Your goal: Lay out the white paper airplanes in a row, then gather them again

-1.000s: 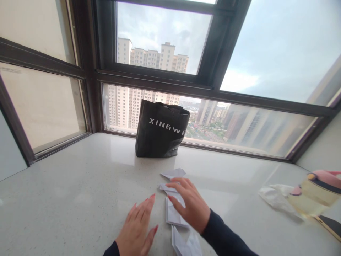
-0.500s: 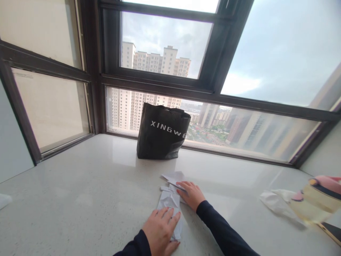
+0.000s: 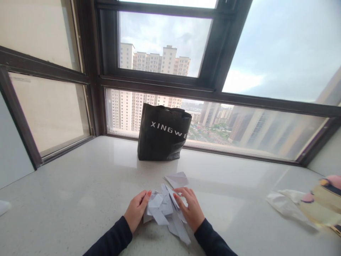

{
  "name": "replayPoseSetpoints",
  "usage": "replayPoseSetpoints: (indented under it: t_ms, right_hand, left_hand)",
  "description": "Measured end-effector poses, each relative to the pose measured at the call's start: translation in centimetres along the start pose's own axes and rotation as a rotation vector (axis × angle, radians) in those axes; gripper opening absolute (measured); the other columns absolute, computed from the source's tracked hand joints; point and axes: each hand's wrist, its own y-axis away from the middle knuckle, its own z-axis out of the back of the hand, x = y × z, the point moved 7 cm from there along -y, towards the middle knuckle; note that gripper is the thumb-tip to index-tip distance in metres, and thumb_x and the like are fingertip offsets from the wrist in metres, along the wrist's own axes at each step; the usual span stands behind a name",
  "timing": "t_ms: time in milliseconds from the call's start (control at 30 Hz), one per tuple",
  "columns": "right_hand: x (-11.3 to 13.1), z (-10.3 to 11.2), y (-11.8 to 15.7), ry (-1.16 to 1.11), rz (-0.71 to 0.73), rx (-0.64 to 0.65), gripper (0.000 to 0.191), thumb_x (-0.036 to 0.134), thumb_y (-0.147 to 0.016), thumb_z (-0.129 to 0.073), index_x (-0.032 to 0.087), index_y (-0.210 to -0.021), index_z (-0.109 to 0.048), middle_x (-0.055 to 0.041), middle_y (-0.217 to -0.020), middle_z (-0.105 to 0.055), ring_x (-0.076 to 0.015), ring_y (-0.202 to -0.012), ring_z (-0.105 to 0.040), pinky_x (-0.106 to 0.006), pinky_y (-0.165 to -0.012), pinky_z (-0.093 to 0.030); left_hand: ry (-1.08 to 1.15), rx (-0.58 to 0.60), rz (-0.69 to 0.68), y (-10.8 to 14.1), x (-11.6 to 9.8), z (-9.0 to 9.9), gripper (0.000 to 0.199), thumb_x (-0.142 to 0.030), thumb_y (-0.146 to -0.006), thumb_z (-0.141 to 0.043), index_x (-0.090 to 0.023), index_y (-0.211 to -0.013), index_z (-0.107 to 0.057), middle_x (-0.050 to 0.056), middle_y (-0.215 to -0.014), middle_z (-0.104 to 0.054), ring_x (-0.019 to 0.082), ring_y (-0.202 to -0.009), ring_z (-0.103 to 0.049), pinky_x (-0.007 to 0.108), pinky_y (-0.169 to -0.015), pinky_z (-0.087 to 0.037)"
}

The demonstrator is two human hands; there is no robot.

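A loose heap of white paper pieces (image 3: 161,206) lies on the pale speckled counter between my hands. My left hand (image 3: 137,208) grips the heap's left edge, thumb on top and fingers curled round. On the right side, my right hand (image 3: 189,206) rests with thumb and fingers apart, touching the outer strips. One separate folded paper (image 3: 177,179) lies just beyond the heap. Some pieces are hidden under others.
Behind the papers a black bag (image 3: 163,133) stands upright by the window. At the right edge are a crumpled white wrapper (image 3: 290,206) and a yellow and pink item (image 3: 323,202). Something white (image 3: 4,207) sits at the left edge.
My left hand has moved left and up from on top of the papers to their left edge. The papers, flatter and stretched out before, are now bunched in a heap. My right hand's fingers have spread.
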Motion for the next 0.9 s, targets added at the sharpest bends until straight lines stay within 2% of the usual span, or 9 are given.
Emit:
replayPoseSetpoints:
  t_ms: [167,267,333,400,500,633,767,900]
  right_hand:
    - [-1.8,1.8,0.4,0.17,-0.025,-0.112,0.024,0.039,-0.081,-0.042,0.024,-0.089,-0.059,-0.0044,-0.088,-0.059,-0.02,-0.084,-0.052,-0.035,-0.075,-0.038]
    - [-3.4,2.5,0.4,0.195,-0.087,-0.158,0.029,0.042,-0.081,-0.039,0.023,-0.091,-0.058,-0.0056,-0.091,-0.058,-0.0212,-0.088,-0.051,-0.037,-0.077,-0.038]
    - [-4.4,2.4,0.4,0.178,-0.128,-0.162,0.032,0.044,-0.081,-0.036,0.022,-0.093,-0.056,-0.0061,-0.093,-0.058,-0.0216,-0.091,-0.05,-0.038,-0.08,-0.037]
    - [-5.3,1.9,0.5,0.146,-0.159,-0.151,0.035,0.046,-0.082,-0.034,0.022,-0.097,-0.054,-0.0065,-0.096,-0.058,-0.0215,-0.095,-0.05,-0.039,-0.083,-0.036]
    - [-6.4,0.8,0.8,0.105,-0.206,-0.125,0.039,0.047,-0.082,-0.032,0.021,-0.105,-0.05,-0.0075,-0.103,-0.057,-0.0217,-0.101,-0.048,-0.04,-0.087,-0.035]
    - [-7.0,-0.3,1.2,0.088,-0.223,-0.09,0.043,0.045,-0.082,-0.031,0.019,-0.114,-0.043,-0.0098,-0.114,-0.052,-0.0226,-0.108,-0.044,-0.041,-0.09,-0.034]
    - [-7.1,-0.4,1.3,0.096,-0.213,-0.086,0.045,0.042,-0.083,-0.031,0.018,-0.12,-0.038,-0.012,-0.12,-0.047,-0.024,-0.113,-0.04,-0.043,-0.091,-0.034]
    - [-6.9,-0.5,1.3,0.105,-0.188,-0.085,0.044,0.04,-0.083,-0.032,0.019,-0.122,-0.037,-0.0114,-0.121,-0.047,-0.024,-0.113,-0.04,-0.042,-0.09,-0.035]
  left_hand:
    - [0.082,0.054,0.026,0.0,0.2,-0.4,0.04,-0.052,-0.078,-0.033,-0.017,-0.063,-0.046,-0.002,-0.06,-0.047,0.014,-0.058,-0.046,0.024,-0.057,-0.038]
    - [0.177,0.041,0.049,0.0,0.3,-0.2,0.035,-0.049,-0.078,-0.037,-0.016,-0.082,-0.049,-0.001,-0.063,-0.051,0.015,-0.06,-0.048,0.024,-0.058,-0.038]
    - [0.263,0.026,0.077,0.1,0.5,-0.2,0.038,-0.048,-0.077,-0.041,-0.016,-0.097,-0.043,-0.002,-0.061,-0.052,0.014,-0.057,-0.048,0.024,-0.055,-0.037]
    - [0.324,0.021,0.099,0.2,0.8,-0.2,0.041,-0.047,-0.076,-0.043,-0.017,-0.103,-0.038,-0.002,-0.062,-0.054,0.014,-0.055,-0.049,0.023,-0.053,-0.036]
    - [0.366,0.026,0.113,0.2,1.0,-0.2,0.043,-0.047,-0.074,-0.046,-0.017,-0.103,-0.037,0.0,-0.066,-0.056,0.015,-0.057,-0.052,0.023,-0.053,-0.036]
    - [0.369,0.023,0.121,0.2,1.0,-0.2,0.042,-0.048,-0.074,-0.046,-0.016,-0.1,-0.04,-0.002,-0.062,-0.056,0.013,-0.051,-0.049,0.022,-0.049,-0.035]
    - [0.346,0.035,0.129,0.2,0.8,-0.2,0.035,-0.045,-0.075,-0.045,-0.015,-0.093,-0.043,-0.001,-0.062,-0.057,0.013,-0.052,-0.051,0.022,-0.048,-0.036]
    - [0.344,0.041,0.124,0.3,0.7,-0.2,0.038,-0.044,-0.075,-0.045,-0.015,-0.099,-0.04,0.0,-0.064,-0.058,0.015,-0.056,-0.054,0.024,-0.052,-0.038]
